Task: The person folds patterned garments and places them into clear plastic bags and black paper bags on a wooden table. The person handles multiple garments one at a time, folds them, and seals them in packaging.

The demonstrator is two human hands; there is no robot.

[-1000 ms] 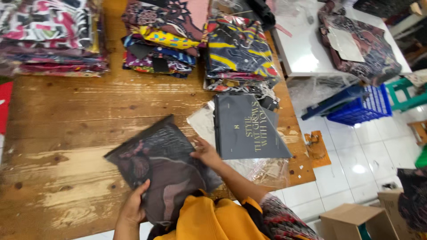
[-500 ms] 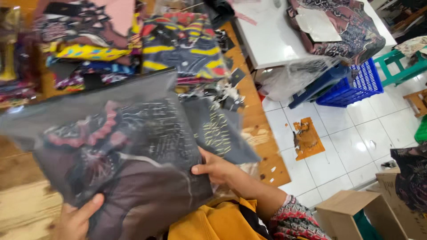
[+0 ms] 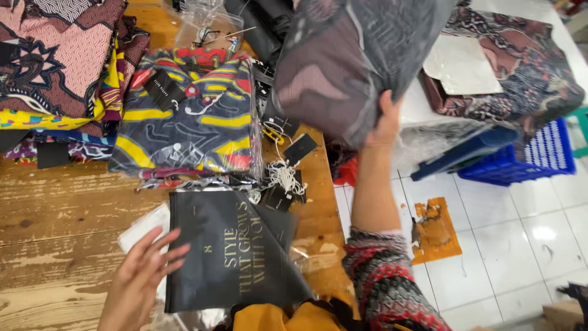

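**Bagged garment up, next bag under palm**

Wooden table (image 3: pixel 55 208), frame left, crowded with folded fabric stacks (image 3: pixel 190 110). My right hand (image 3: pixel 384 125) clamps the grey bagged garment (image 3: pixel 349 61) raised at upper centre. My left hand (image 3: pixel 144 276) rests open, fingers spread, on the black bag (image 3: pixel 233 257), lower centre. Risk: slick plastic, one-edge pinch; it may slip onto the floor.

bagged garment (image 3: pixel 349 55) – top cut off by frame | right hand (image 3: pixel 384 125) – fingers hidden behind it
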